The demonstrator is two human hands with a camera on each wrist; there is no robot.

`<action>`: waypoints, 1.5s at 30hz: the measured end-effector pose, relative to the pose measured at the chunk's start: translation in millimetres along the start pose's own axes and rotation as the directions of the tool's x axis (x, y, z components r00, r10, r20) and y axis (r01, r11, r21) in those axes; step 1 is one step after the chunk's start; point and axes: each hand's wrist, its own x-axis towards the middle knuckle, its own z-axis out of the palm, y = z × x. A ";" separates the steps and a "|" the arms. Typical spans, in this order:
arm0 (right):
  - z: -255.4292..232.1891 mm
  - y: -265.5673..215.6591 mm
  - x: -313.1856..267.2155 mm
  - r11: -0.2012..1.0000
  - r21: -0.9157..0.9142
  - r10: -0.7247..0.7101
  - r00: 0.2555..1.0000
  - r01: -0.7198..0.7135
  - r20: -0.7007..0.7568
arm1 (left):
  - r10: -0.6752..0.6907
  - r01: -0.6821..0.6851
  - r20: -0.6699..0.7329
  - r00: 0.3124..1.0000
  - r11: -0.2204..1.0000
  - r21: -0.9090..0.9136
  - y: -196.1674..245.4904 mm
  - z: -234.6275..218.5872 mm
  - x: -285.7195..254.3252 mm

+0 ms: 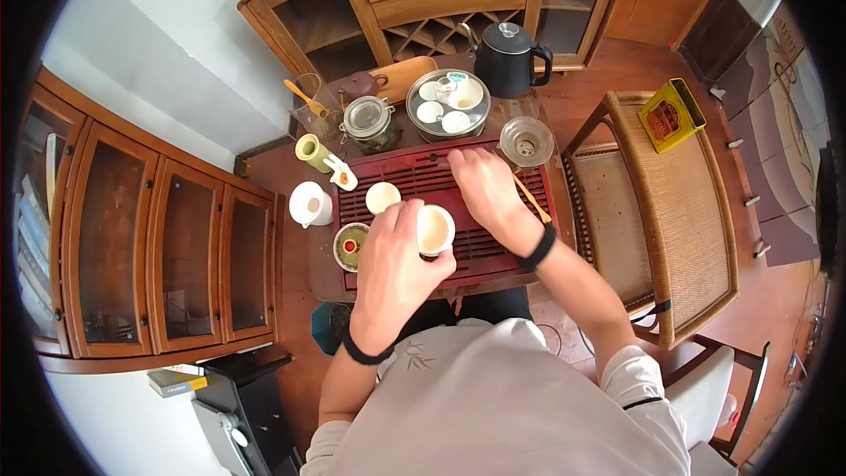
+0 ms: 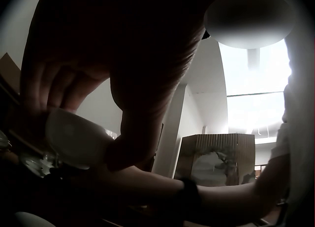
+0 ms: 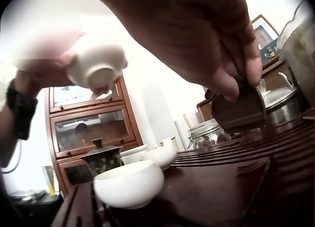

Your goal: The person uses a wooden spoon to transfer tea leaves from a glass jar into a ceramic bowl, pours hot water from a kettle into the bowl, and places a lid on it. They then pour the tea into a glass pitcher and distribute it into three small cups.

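Observation:
My left hand [image 1: 392, 269] holds a small white cup [image 1: 434, 230] by its side, thumb on one side and fingers on the other. In the left wrist view the same cup [image 2: 76, 138] shows dimly; in the right wrist view its footed underside [image 3: 101, 74] is raised above the tray. My right hand [image 1: 483, 189] is over the far right part of the slatted red-brown tea tray [image 1: 467, 269]. Its thumb and fingers pinch a dark brown, curved-edged piece [image 3: 238, 108], whose kind I cannot tell. Another white cup [image 1: 383, 198] sits on the tray.
A patterned lidded bowl [image 1: 351, 249] and a white pitcher [image 1: 310, 204] stand at left. Behind are a glass jar [image 1: 370, 123], a glass-lidded pot [image 1: 448, 104] with cups, and a black kettle [image 1: 508, 62]. A glass bowl [image 1: 527, 141] stands at right, near a wooden-handled tool [image 1: 531, 198].

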 end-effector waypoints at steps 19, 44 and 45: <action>-20.8 1.4 -1.7 0.887 0.436 0.028 0.960 -0.152 0.278 | -0.053 0.052 -0.001 0.999 0.990 -0.130 -33.4 -4.6 -52.8; -19.6 -20.1 3.5 0.916 0.371 0.038 0.955 -0.151 0.295 | -0.067 0.070 0.025 0.997 0.989 -0.131 -39.7 -5.1 -64.0; -14.4 -16.0 4.5 0.915 0.373 0.041 0.955 -0.153 0.293 | -0.068 0.071 0.031 0.997 0.988 -0.135 -38.7 -4.8 -63.7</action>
